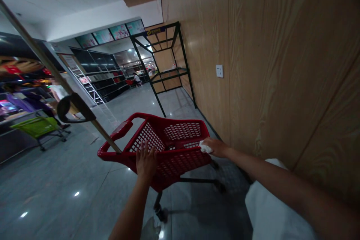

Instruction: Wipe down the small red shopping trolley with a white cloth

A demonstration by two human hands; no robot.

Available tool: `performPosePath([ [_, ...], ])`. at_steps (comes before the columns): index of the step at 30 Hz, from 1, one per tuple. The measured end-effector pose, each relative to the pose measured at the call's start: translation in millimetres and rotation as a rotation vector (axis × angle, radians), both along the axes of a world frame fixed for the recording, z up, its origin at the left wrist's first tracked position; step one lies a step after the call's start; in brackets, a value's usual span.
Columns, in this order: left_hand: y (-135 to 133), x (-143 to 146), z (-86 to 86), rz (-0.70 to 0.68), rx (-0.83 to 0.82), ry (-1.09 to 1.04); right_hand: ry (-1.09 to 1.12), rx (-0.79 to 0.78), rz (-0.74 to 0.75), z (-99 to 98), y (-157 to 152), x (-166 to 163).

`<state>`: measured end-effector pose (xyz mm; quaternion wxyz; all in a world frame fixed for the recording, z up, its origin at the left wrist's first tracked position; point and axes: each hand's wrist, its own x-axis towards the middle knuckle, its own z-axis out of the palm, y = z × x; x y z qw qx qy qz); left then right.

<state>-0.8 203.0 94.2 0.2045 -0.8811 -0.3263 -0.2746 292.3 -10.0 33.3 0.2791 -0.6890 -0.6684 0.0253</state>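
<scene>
A red plastic shopping cart point(180, 146) stands on the grey tiled floor in front of me, tilted in the view. My left hand point(145, 161) rests flat on the cart's near rim with fingers spread. My right hand point(216, 147) reaches to the cart's right rim and is closed on a small white cloth point(206, 147) pressed against the basket edge. A long pole point(56, 78) with a dark fitting leans across the cart's left handle end.
A wood-panelled wall point(267, 63) runs close along the right, with a white socket point(219, 71). An empty dark metal rack point(165, 67) stands ahead by the wall. A green cart point(38, 126) and a person point(57, 92) are at left, with shelves behind.
</scene>
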Motion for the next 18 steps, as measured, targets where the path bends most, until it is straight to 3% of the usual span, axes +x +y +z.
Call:
performPosePath([
  [3,-3,22,-6.2,0.057,-0.057,-0.038,-0.027,0.019,-0.075,-5.0,11,-10],
  [6,-30,62,-20.2,0.009,-0.171,0.031,-0.052,0.012,-0.13,-7.9,26,-33],
  [11,-80,118,-46.8,-0.107,-0.268,0.079,-0.067,0.062,0.012,-13.7,40,-48],
  [15,-87,116,-52.7,-0.149,-0.245,0.049,-0.034,0.054,0.226,-11.8,37,-20],
  [18,-85,108,-52.6,-0.213,-0.231,0.07,0.024,0.048,0.23,-9.6,34,1],
])
